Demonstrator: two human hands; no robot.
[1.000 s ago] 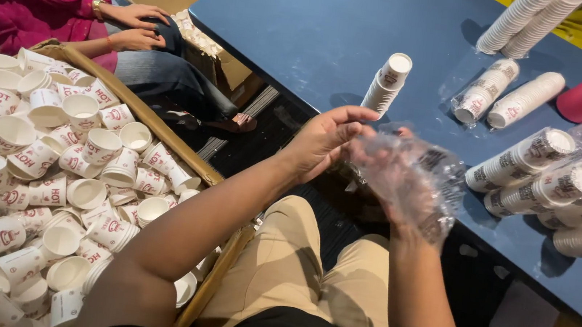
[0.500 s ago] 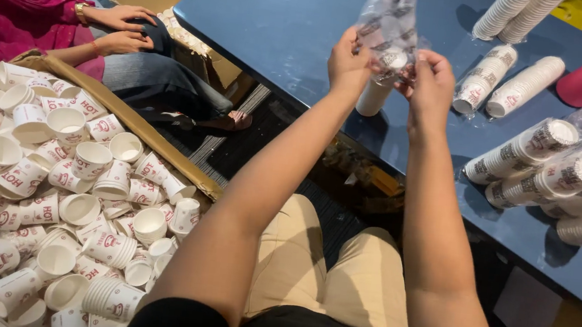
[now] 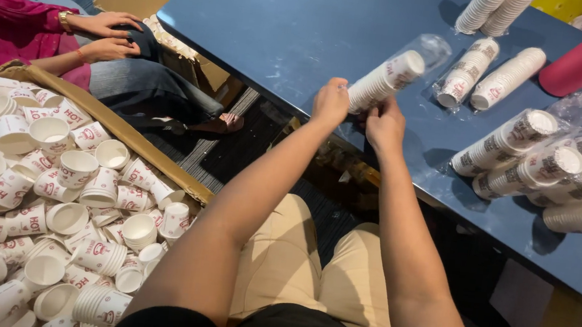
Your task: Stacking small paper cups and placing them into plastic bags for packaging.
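While both hands grip it, the sleeved stack of paper cups (image 3: 387, 79) lies tilted over the blue table (image 3: 277, 30).
Left hand (image 3: 331, 102) and right hand (image 3: 385, 125) pinch the clear sleeve's open end; a loose pinch could let cups slide out.

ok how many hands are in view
4: the left hand and right hand gripping the bagged cup stack over the table; a co-worker's upper hand and lower hand, upper left.

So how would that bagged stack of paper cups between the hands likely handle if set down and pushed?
The stack of paper cups is long and round, so it would probably roll on the blue table. Its clear plastic sleeve looks slippery and floppy. Both hands grip one end, suggesting it is light.
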